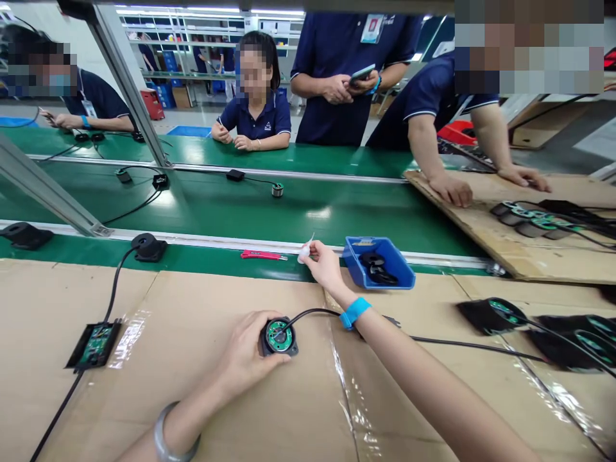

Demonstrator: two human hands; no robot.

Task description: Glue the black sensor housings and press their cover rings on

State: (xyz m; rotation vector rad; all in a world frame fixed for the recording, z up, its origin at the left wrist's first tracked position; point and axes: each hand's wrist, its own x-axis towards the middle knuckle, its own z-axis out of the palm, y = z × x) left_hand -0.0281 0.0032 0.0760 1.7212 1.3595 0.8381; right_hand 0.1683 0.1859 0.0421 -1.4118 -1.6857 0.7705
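Your left hand (248, 359) grips the round black housing with green circuit board (279, 336), pressed on the taped cardboard (192, 398) in front of you. Your right hand (323, 264), blue wrist strap (355, 312) on, reaches forward, clenched on a small white bottle (304, 253), just left of the blue parts bin (380, 263). A red utility knife (262, 255) lies near.

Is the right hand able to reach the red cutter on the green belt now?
Probably yes: the right hand, gripping a small white bottle, hovers just beside the red cutter, with nothing between them.
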